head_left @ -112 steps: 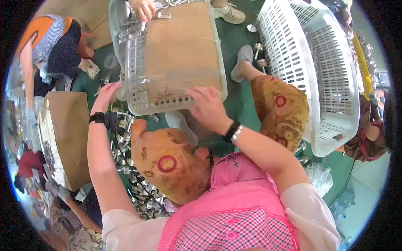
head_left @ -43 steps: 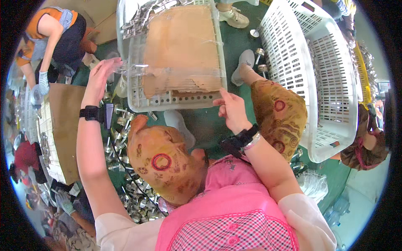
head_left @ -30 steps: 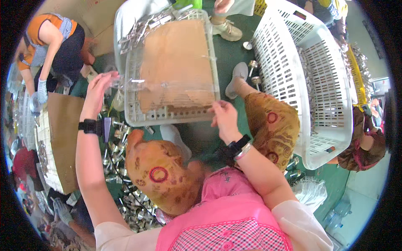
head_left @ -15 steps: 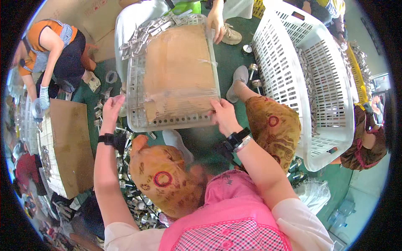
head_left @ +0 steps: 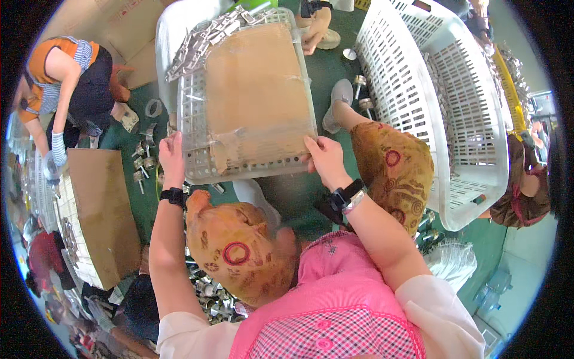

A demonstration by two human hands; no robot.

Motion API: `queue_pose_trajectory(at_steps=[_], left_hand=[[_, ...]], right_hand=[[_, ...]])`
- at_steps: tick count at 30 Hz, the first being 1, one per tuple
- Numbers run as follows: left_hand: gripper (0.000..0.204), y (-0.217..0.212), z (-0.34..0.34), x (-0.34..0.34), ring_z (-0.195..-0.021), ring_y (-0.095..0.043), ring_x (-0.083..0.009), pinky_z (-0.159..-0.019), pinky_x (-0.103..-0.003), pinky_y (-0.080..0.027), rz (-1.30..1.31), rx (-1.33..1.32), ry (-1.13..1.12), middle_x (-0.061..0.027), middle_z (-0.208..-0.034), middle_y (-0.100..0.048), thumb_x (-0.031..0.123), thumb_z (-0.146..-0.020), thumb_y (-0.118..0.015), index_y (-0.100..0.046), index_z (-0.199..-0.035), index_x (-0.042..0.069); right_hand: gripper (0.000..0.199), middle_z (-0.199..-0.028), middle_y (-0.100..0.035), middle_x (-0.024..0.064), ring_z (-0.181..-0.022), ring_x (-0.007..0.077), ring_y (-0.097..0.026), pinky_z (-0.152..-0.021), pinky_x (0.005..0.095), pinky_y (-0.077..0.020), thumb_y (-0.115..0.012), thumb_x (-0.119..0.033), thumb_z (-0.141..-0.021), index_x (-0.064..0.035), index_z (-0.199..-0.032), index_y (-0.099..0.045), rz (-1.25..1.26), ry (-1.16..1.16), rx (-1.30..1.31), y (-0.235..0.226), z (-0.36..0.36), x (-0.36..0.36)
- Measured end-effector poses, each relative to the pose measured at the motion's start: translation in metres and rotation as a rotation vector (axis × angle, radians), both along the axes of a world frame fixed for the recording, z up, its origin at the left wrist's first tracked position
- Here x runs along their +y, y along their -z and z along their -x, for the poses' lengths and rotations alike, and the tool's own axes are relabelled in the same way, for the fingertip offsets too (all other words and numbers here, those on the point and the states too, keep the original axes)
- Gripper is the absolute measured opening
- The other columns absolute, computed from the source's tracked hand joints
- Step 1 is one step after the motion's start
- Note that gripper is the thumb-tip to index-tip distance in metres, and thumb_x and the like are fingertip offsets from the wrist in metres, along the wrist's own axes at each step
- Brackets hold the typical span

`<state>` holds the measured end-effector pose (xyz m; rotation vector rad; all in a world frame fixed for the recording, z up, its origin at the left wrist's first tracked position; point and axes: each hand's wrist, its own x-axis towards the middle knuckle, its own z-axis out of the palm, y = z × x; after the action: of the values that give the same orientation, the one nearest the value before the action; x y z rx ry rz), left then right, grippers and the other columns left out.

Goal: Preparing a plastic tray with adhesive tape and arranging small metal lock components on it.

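In front of me stands a pale plastic crate (head_left: 200, 143) with a slotted surface, a brown cardboard sheet (head_left: 257, 90) lying on its top. The sheet's near edge is torn, and clear film shows over part of it. At the crate's near left edge my left hand (head_left: 172, 160) is closed on the rim. My right hand (head_left: 327, 160) grips the opposite edge near the right corner, thumb above and fingers partly hidden below. A heap of flat metal pieces (head_left: 206, 39) covers the crate's far left corner.
To the right stands a tall white basket (head_left: 406, 78) holding metal parts. A co-worker's hand (head_left: 314, 33) is beyond the crate. Another person (head_left: 72, 78) bends over a cardboard-sided box (head_left: 104, 209) at left. Metal fittings (head_left: 140, 167) lie on the green floor.
My left hand has come in against the crate's left edge and closed on it. The co-worker's hand has drawn back from the crate's far right side.
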<state>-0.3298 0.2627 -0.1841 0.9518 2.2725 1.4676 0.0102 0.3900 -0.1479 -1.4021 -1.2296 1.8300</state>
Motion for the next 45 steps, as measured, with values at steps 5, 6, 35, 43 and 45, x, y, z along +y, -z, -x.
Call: queue_pose_trajectory(at_steps=[5,6,35,43,45], left_hand=[[0.029,-0.004,0.000,0.012,-0.078,-0.053,-0.0123,-0.073,-0.027,-0.042,0.077,0.185,-0.027,-0.0088,-0.085,-0.061,0.024,-0.086,-0.060,-0.045,-0.076,0.001],[0.030,-0.013,-0.002,0.013,-0.075,-0.054,-0.0158,-0.071,-0.029,-0.043,0.143,0.224,-0.030,-0.0098,-0.082,-0.061,0.024,-0.085,-0.060,-0.045,-0.074,0.001],[0.079,-0.042,-0.066,0.032,-0.099,-0.045,-0.0268,-0.090,-0.040,-0.031,0.488,0.569,0.299,-0.0087,-0.097,-0.051,0.041,-0.050,-0.083,-0.047,-0.110,0.004],[0.081,-0.034,-0.065,0.033,-0.093,-0.044,-0.0240,-0.090,-0.039,-0.029,0.320,0.560,0.343,-0.0048,-0.089,-0.046,0.035,-0.054,-0.082,-0.045,-0.118,0.003],[0.081,-0.030,-0.063,0.031,-0.088,-0.044,-0.0213,-0.084,-0.034,-0.034,0.279,0.599,0.372,-0.0037,-0.089,-0.044,0.033,-0.055,-0.081,-0.045,-0.122,0.005]], right_hand=[[0.041,-0.062,-0.057,0.0188,-0.055,0.0341,-0.055,-0.054,0.0414,-0.0440,-0.056,-0.034,-0.081,0.0032,-0.064,-0.055,-0.507,-0.099,-0.462,0.028,-0.008,0.004],[0.043,-0.064,-0.057,0.0200,-0.060,0.0380,-0.055,-0.059,0.0439,-0.0438,-0.056,-0.036,-0.079,0.0031,-0.061,-0.055,-0.611,-0.113,-0.525,0.022,-0.007,0.004],[0.033,-0.059,-0.057,0.0114,-0.056,0.0281,-0.058,-0.052,0.0381,-0.0454,-0.065,-0.035,-0.076,-0.0040,-0.074,-0.056,-0.687,-0.133,-0.612,0.027,-0.017,0.016],[0.023,-0.086,-0.051,0.0106,-0.080,0.0204,-0.051,-0.073,0.0293,-0.0443,-0.059,-0.010,-0.077,-0.0069,-0.100,-0.054,-0.780,-0.591,-0.201,0.022,-0.032,0.099],[0.024,-0.085,-0.051,0.0114,-0.081,0.0232,-0.052,-0.074,0.0310,-0.0446,-0.060,-0.014,-0.076,-0.0070,-0.099,-0.054,-0.814,-0.744,-0.211,0.017,-0.031,0.116]])
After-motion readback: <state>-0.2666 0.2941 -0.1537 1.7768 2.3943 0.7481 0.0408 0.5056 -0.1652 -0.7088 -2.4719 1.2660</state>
